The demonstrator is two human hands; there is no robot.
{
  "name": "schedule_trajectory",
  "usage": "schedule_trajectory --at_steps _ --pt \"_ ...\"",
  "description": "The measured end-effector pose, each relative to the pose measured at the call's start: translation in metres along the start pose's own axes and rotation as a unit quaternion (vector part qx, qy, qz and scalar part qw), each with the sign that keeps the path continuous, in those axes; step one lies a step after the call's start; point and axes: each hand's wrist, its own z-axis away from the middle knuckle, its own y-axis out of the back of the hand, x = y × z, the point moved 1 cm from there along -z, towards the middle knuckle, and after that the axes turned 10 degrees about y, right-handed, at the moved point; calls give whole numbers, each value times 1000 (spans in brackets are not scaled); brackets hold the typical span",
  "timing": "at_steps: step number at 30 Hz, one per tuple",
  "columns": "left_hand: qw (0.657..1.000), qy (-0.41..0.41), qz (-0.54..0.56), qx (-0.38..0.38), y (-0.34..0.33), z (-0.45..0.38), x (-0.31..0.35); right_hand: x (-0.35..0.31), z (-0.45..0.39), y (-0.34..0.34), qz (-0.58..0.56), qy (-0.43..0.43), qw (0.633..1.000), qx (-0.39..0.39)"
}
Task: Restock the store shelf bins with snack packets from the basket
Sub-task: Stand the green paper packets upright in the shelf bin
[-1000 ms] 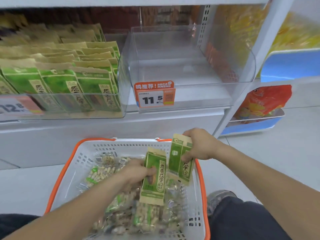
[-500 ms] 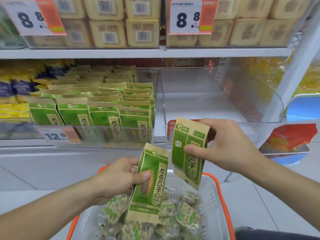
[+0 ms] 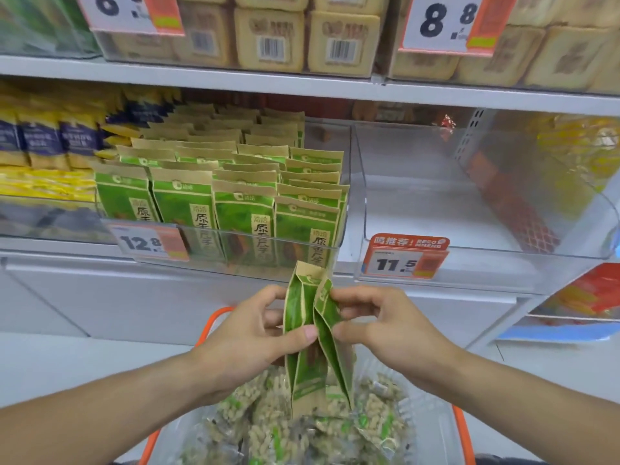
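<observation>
Green panels on kraft-brown paper with dark lettering, that's the look of the two packets (image 3: 313, 344) held up front, and it's the same green-and-tan print across the rows of packets (image 3: 241, 196) in the clear bin (image 3: 261, 260) behind. The basket (image 3: 464, 431) shows an orange rim around a white body, filled with clear-wrapped beige snacks flecked green (image 3: 302, 437). Price tags (image 3: 404, 258) run white with black digits and orange-red blocks, tan boxes (image 3: 268, 38) carry black barcodes up top, and yellow-and-navy bags (image 3: 43, 142) sit at left.

You can read 8.8 on the upper shelf's price tag (image 3: 454, 23). Below, one bin tag (image 3: 151, 244) shows 12.8; the clear bin's tag (image 3: 404, 258) shows 11.5
</observation>
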Motion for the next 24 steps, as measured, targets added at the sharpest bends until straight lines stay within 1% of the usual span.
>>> schedule_trajectory --at_steps 3,4,7,8,10,13,16,19,21,23,24 --pt "1000 0 11 -1 -2 2 -6 9 1 -2 47 5 999 -1" --pt "1000 -2 10 1 -2 2 -7 12 0 -1 40 2 999 -4" --pt "1000 -7 -10 1 -2 2 -8 17 1 1 -34 -14 999 -19" --pt "1000 -5 -10 -1 -1 2 -8 19 1 3 -39 -19 999 -20" --pt "1000 0 -5 -13 -2 1 -6 20 -1 7 -12 -19 999 -25" --pt "999 12 2 -36 -6 0 -3 17 -3 15 5 -16 998 -60" --pt "999 27 16 -31 -9 -2 2 11 -5 25 -22 -14 997 -76" --pt "997 37 61 -17 -10 -4 9 5 -6 41 -88 -36 993 -73" --pt "996 29 67 -55 -12 -1 15 2 -4 48 -124 -37 988 -88" --pt "994 16 32 -99 -16 3 19 1 -1 51 -132 -24 986 -98" --pt "994 7 18 -103 -18 4 19 -1 1 51 -127 -16 987 -95"
